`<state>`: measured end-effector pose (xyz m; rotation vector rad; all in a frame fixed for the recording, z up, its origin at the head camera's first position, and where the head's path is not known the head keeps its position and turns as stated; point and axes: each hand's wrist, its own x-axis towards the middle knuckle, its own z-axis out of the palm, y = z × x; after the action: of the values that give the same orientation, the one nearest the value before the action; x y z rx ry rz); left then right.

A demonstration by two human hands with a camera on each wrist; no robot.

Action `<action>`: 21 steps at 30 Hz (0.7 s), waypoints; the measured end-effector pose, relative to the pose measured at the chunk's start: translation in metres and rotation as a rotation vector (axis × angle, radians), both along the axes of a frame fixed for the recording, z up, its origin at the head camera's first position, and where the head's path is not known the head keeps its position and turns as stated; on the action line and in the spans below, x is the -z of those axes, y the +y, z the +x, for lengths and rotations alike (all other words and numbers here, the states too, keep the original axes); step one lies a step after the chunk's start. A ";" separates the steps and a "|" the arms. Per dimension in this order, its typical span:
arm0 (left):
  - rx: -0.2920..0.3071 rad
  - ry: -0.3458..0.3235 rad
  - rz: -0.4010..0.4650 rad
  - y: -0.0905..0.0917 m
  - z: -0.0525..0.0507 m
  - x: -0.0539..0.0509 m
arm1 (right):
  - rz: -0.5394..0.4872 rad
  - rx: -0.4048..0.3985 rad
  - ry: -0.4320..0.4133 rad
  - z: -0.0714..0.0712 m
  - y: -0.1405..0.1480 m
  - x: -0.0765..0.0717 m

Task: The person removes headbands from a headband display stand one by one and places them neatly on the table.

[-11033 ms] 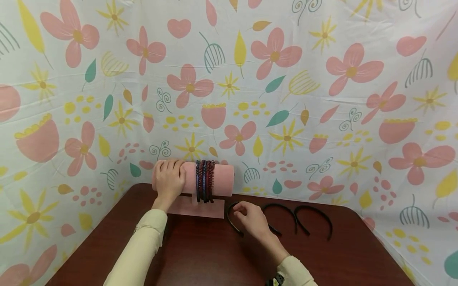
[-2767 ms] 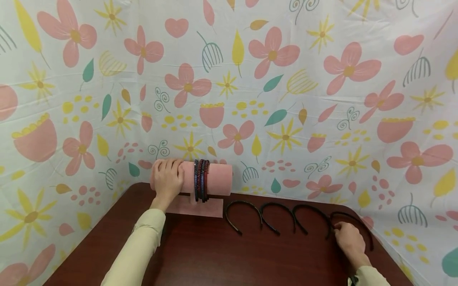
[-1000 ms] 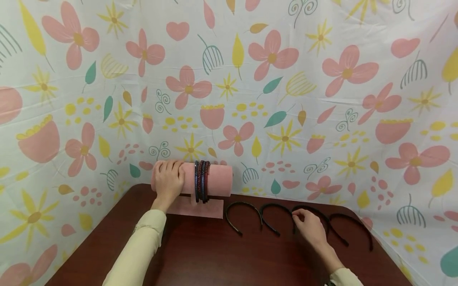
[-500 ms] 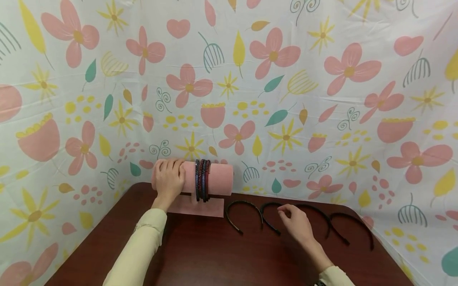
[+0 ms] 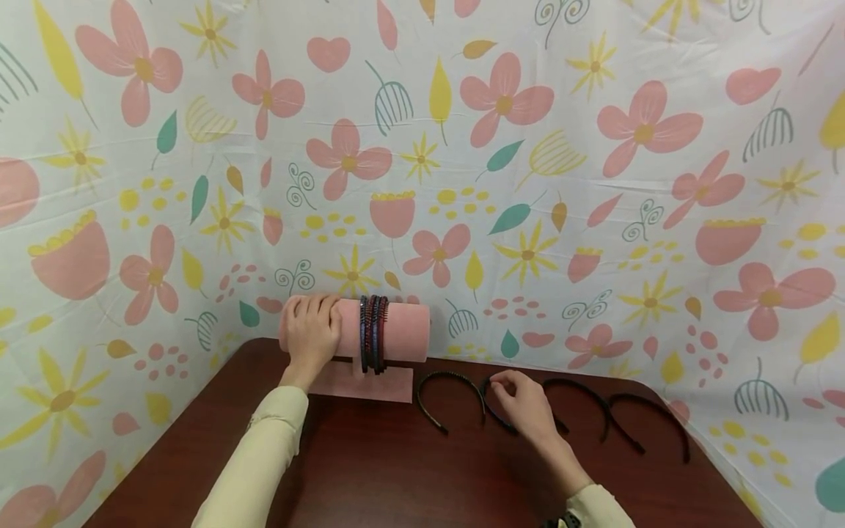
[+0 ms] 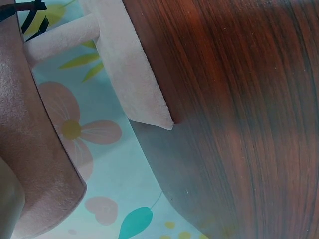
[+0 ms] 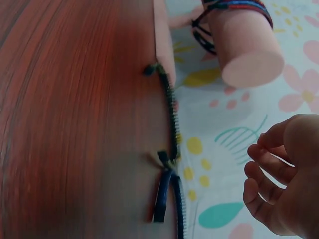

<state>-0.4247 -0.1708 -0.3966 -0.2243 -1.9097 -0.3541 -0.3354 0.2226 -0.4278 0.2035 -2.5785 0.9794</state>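
A pink padded display stand (image 5: pixel 405 334) stands at the table's back left. Over the left end of its roll, my left hand (image 5: pixel 312 334) is curled, holding it. Several dark blue and red headbands (image 5: pixel 373 334) hang round the roll's middle. On the table lie more in a row: a ribbed one (image 5: pixel 450 375), a dark blue one (image 5: pixel 491 411), a black one (image 5: pixel 584 385) and another black one (image 5: pixel 660 407) at far right. My right hand (image 5: pixel 524 403) is above the dark blue one, fingers loosely bent, and the right wrist view shows nothing in them.
The dark red-brown table (image 5: pixel 396 469) has rounded back corners. A floral cloth (image 5: pixel 422 220) hangs closely behind it and along its sides. The stand's flat base (image 5: pixel 389 385) sits beside the ribbed headband's left end.
Since the oldest frame, one headband has left the roll and another lies at the row's right end. Lately my right hand has moved left along the row. My left hand stays put.
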 end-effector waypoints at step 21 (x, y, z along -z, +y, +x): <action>0.001 -0.028 0.001 0.000 -0.002 0.000 | -0.097 -0.149 0.053 0.001 -0.060 -0.007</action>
<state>-0.4262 -0.1712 -0.3970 -0.2201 -1.9371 -0.3608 -0.3347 0.1630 -0.4210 0.3944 -2.4896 1.1333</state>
